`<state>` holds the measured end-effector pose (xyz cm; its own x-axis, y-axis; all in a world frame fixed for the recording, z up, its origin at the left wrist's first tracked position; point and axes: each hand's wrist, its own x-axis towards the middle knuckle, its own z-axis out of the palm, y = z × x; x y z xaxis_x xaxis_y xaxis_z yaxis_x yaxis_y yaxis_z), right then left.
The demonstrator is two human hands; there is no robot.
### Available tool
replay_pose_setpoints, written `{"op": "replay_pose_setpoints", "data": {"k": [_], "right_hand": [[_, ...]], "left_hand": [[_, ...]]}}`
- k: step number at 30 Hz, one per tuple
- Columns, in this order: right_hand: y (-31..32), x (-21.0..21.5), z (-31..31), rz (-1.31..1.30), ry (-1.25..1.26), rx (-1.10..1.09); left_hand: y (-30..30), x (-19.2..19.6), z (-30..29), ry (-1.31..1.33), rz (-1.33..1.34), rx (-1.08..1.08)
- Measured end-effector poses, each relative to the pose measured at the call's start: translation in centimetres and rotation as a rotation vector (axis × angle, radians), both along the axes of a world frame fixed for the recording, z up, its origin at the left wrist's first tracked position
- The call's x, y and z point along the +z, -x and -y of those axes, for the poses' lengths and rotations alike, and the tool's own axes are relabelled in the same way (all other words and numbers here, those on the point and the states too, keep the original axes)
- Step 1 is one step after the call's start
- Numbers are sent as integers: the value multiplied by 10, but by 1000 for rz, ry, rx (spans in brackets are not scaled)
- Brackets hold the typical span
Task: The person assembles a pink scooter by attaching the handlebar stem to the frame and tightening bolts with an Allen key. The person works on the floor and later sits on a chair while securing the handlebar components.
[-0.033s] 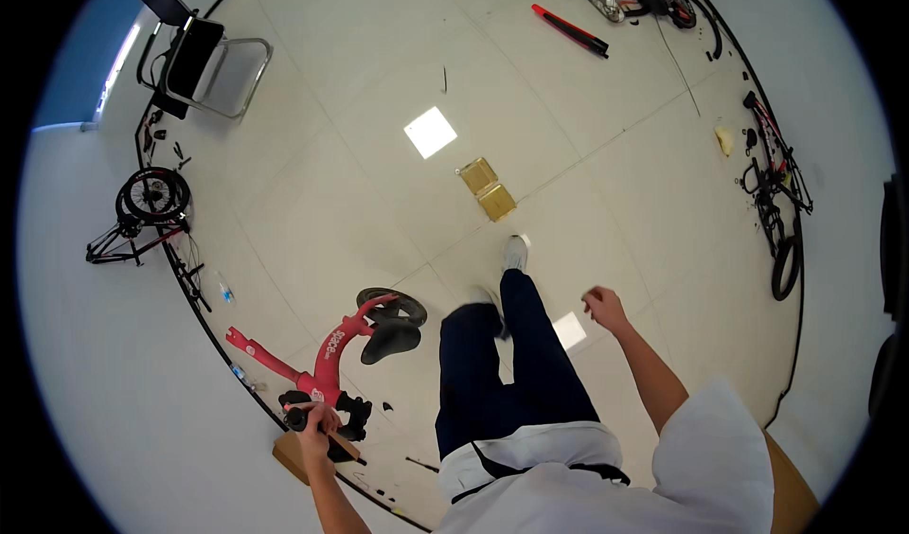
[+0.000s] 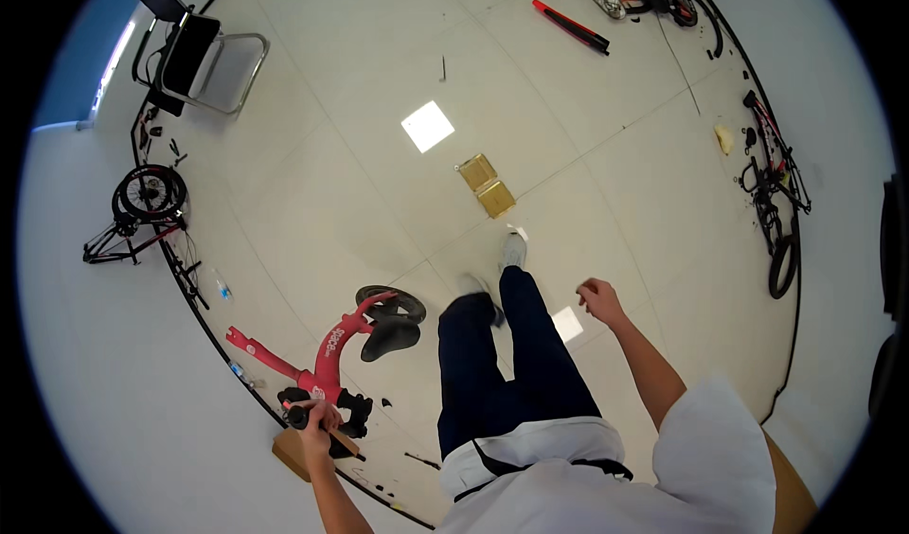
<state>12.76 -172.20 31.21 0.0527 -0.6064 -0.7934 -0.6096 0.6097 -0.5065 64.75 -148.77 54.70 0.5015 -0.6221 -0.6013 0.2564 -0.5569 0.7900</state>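
Note:
My left hand [image 2: 320, 417] is closed around a black drill-shaped tool [image 2: 298, 417], whose rounded black end points left. Just beyond it lies a red children's bike frame [image 2: 329, 354] with a black saddle [image 2: 390, 339] and one wheel [image 2: 413, 305]; whether hand or tool touches the frame is unclear. My right hand [image 2: 599, 301] hangs in the air to the right of my legs, its fingers curled and pressed together. Anything between those fingertips is too small to make out. Ahead of my shoes an open gold-coloured case [image 2: 487, 186] lies on the floor.
A folding chair [image 2: 201, 61] stands far left, above a partly dismantled bike [image 2: 142, 214]. Bike parts [image 2: 776, 184] line the right wall. Farther off lie a red-and-black bar [image 2: 571, 27] and a thin rod [image 2: 443, 68]. A cardboard box [image 2: 290, 453] sits beneath my left hand.
My rear shoe has shifted slightly left and farther ahead as my leg moves. My right hand is a little higher and farther left. The left hand keeps its grip.

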Motion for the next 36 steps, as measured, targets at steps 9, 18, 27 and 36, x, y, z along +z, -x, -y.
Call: {"op": "replay_pose_setpoints", "data": {"k": [9, 18, 27, 36], "right_hand": [[-76, 52, 83, -116, -207, 189], [-135, 14, 201, -130, -273, 4], [-196, -140, 467, -192, -303, 77], [-425, -377, 791, -101, 243, 151]], "left_hand": [[-57, -17, 60, -104, -220, 26], [-117, -29, 221, -190, -391, -30], [-172, -109, 452, -584, 45, -213], [-276, -101, 760, -177, 122, -452]]}}
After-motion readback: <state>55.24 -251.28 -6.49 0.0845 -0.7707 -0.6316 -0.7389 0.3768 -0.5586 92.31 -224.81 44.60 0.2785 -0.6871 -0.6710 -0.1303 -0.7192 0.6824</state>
